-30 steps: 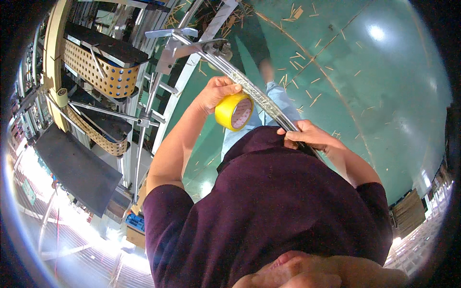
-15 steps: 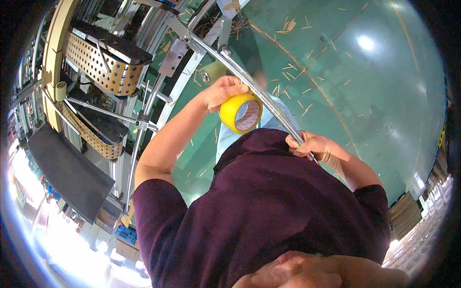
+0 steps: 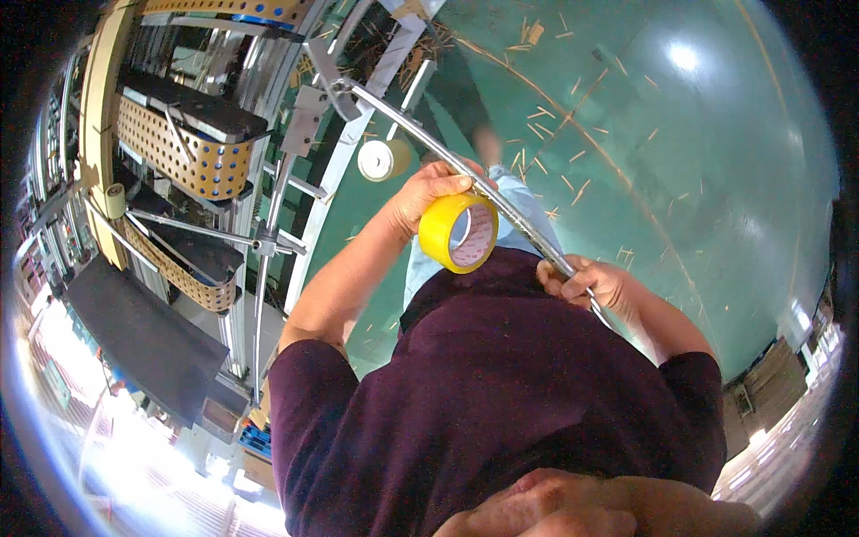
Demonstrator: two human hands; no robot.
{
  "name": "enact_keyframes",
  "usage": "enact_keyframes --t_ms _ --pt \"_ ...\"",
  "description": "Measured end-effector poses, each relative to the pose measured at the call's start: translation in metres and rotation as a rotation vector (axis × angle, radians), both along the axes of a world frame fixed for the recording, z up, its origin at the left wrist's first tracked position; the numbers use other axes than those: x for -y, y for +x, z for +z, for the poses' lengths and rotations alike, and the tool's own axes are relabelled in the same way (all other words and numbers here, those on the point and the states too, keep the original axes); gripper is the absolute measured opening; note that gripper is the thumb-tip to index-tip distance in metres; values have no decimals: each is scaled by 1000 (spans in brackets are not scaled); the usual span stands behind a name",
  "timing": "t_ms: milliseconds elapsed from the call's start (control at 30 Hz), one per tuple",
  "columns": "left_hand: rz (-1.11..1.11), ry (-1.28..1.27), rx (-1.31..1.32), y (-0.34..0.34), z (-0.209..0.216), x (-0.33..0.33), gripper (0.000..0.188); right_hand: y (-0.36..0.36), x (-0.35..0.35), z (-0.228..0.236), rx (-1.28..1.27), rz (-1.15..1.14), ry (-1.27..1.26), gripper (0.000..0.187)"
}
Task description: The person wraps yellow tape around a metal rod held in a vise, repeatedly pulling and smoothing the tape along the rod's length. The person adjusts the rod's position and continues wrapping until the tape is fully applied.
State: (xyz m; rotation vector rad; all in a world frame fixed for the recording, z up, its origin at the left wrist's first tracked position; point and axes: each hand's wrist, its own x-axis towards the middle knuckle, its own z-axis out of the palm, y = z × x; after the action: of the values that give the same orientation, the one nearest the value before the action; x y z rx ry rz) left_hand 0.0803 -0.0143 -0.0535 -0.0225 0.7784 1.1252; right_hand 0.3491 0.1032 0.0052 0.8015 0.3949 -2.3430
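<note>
A yellow roll of packing tape (image 3: pixel 436 235) hangs from my left hand (image 3: pixel 427 199), whose thumb and fingers are closed around its upper edge. That hand also lies against a long silvery metal rod (image 3: pixel 514 215), which slants from the machine at upper left down to my right side. My right hand (image 3: pixel 586 280) is wrapped round the rod near its lower end, close to my shirt. A pale cylindrical roller (image 3: pixel 383 160) sits beyond my left hand, beside the rod. My left fingers are partly hidden behind the tape and rod.
At left stands a machine frame with a perforated tan belt (image 3: pixel 183 150), a cream-coloured beam (image 3: pixel 97 134) and a dark sloping panel (image 3: pixel 148 336). Thin sticks (image 3: pixel 540 125) are scattered over the green floor (image 3: pixel 644 179). Stacked brown material (image 3: pixel 765 394) stands at far right.
The tape and my left hand have shifted slightly right and down. My right hand and the rod's lower end are a little lower too. The view has shifted, showing the roller's end more fully.
</note>
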Motion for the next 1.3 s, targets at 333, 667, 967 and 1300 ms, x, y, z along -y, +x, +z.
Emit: enact_keyframes --t_ms 333,667,967,1300 --pt "-207 -32 -424 14 76 -17 29 29 46 13 48 33 1021 38" --pt "17 49 -625 1 176 -13 14 1 4 24 -516 69 125 35" --pt "36 208 -804 -13 196 -8 14 -30 -5 47 -460 151 796 32" --pt "175 78 -740 -21 171 -12 12 -59 13 34 -499 -39 1335 35"
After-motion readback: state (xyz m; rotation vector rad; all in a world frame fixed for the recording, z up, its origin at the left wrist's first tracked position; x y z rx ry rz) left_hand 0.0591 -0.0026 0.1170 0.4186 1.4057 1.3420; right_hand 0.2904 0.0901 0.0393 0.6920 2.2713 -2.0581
